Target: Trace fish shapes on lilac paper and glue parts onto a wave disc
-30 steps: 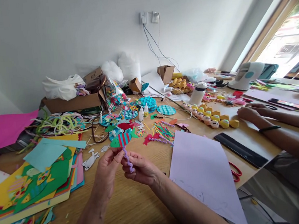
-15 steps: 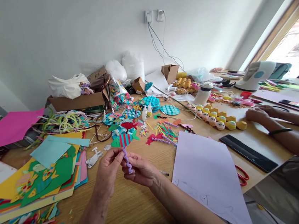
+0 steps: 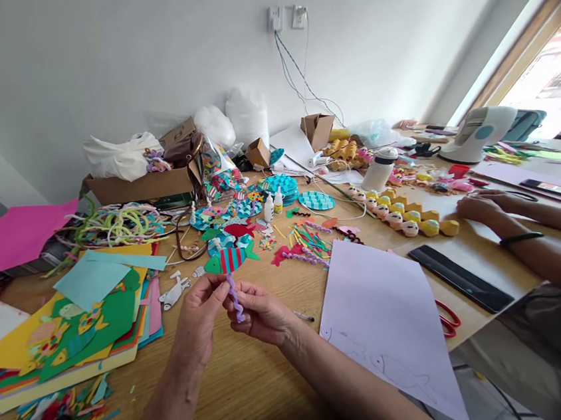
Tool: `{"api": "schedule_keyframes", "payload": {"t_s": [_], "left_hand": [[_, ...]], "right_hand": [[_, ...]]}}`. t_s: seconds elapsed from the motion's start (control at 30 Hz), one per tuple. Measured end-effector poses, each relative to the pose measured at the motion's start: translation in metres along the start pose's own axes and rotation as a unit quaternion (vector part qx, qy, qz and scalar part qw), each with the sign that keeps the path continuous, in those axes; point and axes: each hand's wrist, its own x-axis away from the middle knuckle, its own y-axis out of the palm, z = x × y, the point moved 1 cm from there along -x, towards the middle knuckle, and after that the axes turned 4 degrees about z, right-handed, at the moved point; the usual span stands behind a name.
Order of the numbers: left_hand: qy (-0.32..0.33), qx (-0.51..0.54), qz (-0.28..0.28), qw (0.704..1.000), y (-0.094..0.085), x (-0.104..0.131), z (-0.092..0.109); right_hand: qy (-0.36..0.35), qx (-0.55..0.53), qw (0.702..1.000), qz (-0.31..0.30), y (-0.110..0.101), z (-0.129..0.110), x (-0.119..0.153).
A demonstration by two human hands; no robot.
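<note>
A wavy purple strip [image 3: 236, 299] hangs between my two hands, over the wooden table. My left hand [image 3: 201, 310] pinches its upper end between thumb and fingers. Lower down, my right hand [image 3: 258, 312] has its fingers closed around the strip, whose curled tip shows below. Just beyond my fingertips lies a green paper fish [image 3: 230, 260] with red and blue stripes. A grey-white paper fish [image 3: 174, 290] rests to the left of my hands.
Stacked coloured paper [image 3: 122, 320] lies left, a lilac sheet [image 3: 387, 319] with pencil drawings right. Glue bottles [image 3: 269, 207], a white bottle [image 3: 379, 171] and egg-carton strips [image 3: 401, 214] stand farther back. Red scissors [image 3: 448, 318] lie near another person's hands [image 3: 483, 209].
The view has shifted slightly, so the scene sits a little higher and farther left. My hands keep the same hold on the purple strip.
</note>
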Motion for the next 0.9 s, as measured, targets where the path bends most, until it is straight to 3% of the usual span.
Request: {"api": "schedule_keyframes", "payload": {"t_s": [0.13,0.3,0.9], "left_hand": [[0.016,0.041,0.017,0.999,-0.004,0.0,0.005],[0.018,0.048,-0.001,0.999,-0.004,-0.003,0.011],[-0.015,0.076,0.061,0.995,0.005,-0.008,0.011]], "right_hand": [[-0.003,-0.006,1.0,-0.004,0.0,0.0,0.001],[0.0,0.007,1.0,-0.012,-0.002,0.002,0.0],[0.003,0.04,0.999,-0.006,-0.013,0.011,-0.003]]}}
